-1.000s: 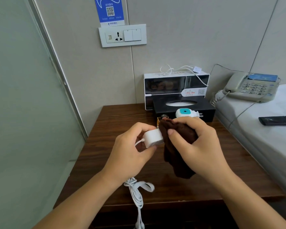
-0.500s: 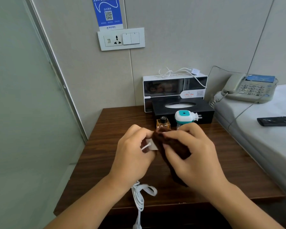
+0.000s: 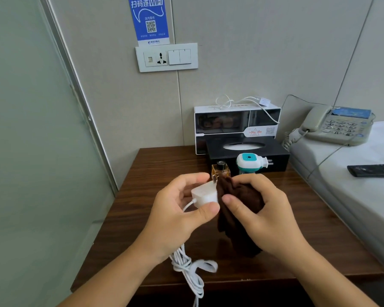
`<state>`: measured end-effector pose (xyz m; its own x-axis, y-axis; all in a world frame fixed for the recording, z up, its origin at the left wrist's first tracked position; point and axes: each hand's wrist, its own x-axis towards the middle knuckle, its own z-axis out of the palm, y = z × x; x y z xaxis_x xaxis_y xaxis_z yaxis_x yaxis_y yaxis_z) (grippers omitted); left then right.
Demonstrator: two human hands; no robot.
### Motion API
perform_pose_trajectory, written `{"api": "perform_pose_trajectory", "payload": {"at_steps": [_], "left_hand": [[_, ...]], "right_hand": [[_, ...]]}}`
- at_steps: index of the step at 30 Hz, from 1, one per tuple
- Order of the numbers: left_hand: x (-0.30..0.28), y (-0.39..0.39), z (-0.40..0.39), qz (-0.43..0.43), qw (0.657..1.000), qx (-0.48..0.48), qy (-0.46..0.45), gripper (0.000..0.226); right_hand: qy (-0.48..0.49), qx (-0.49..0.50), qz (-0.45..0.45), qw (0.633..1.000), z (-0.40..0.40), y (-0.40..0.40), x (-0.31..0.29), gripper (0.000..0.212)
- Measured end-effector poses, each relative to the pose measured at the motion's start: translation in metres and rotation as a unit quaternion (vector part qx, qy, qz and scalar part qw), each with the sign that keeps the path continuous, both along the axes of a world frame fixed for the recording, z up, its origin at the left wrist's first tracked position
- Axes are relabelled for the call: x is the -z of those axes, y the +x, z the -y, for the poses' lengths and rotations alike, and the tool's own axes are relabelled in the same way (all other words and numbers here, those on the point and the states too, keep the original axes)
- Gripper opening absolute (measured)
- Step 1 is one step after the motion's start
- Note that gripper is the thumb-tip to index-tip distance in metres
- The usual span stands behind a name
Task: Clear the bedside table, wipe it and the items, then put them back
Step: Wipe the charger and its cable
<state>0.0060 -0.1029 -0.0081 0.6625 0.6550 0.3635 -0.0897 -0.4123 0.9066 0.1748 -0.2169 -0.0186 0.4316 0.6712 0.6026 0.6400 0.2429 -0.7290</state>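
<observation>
Above the front of the dark wooden bedside table (image 3: 142, 196), the left hand (image 3: 173, 218) pinched a white charger plug (image 3: 205, 193) between thumb and curled fingers, lifted clear so every face could be reached, its bundled cable (image 3: 186, 267) hanging below. The right hand (image 3: 259, 216) bunched a brown cloth (image 3: 237, 196) in curled fingers against the plug's end, evidently wiping it. Behind stood a perfume bottle (image 3: 220, 170), a teal mosquito repeller (image 3: 249, 162) and a black tissue box (image 3: 275, 156), and a blue wall sign (image 3: 150, 18) read "WIFI".
</observation>
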Motion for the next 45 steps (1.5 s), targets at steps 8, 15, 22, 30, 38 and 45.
{"api": "perform_pose_trajectory", "payload": {"at_steps": [8,15,22,30,38,45], "left_hand": [[0.003,0.000,0.002,-0.062,0.978,-0.095,0.174,0.082],[0.001,0.009,0.006,-0.065,0.976,-0.088,0.190,0.088],[0.012,0.018,0.013,-0.042,0.978,-0.090,0.183,0.086],[-0.018,0.025,-0.013,0.022,0.979,-0.113,0.167,0.056],[-0.094,0.066,-0.032,0.098,0.991,-0.010,0.093,0.061],[-0.094,0.097,-0.022,0.161,0.982,0.077,-0.055,0.066]], "right_hand": [[0.057,0.091,0.148,0.983,0.002,-0.011,-0.008,0.025],[-0.038,0.124,0.244,0.961,0.006,-0.030,0.004,0.036],[-0.055,0.120,0.159,0.978,0.009,-0.010,-0.004,0.029],[-0.043,0.029,0.072,0.996,0.027,0.013,-0.027,0.016],[0.005,0.129,-0.059,0.990,0.047,0.057,-0.046,0.014],[-0.033,0.124,-0.067,0.989,0.046,0.064,-0.046,0.013]]}}
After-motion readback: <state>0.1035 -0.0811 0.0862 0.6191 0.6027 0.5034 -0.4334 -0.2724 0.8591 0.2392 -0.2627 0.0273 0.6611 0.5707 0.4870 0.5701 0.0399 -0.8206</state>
